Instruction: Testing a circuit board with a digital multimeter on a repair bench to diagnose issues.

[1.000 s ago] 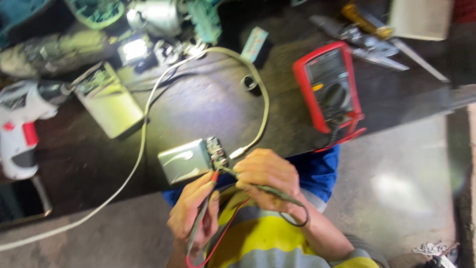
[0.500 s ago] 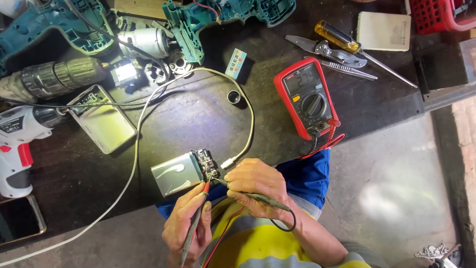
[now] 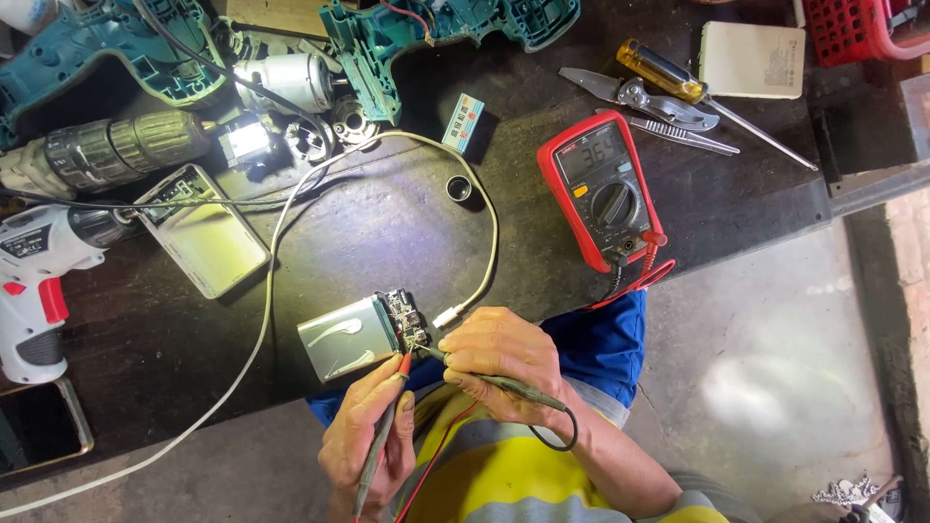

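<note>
Both probes (image 3: 402,363) now touch the circuit board (image 3: 405,315) — view steadier, sharper.

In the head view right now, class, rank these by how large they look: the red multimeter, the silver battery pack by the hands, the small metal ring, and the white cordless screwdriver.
1. White cordless screwdriver, partly cut off at the frame edge
2. Red multimeter, close in size, so unsure
3. Silver battery pack
4. Small metal ring

Bright daylight floods the concrete floor (image 3: 775,387) at right. The dark workbench (image 3: 387,232) sits dimmer, with glare on the silver battery pack (image 3: 344,334). Focus is sharp.
</note>
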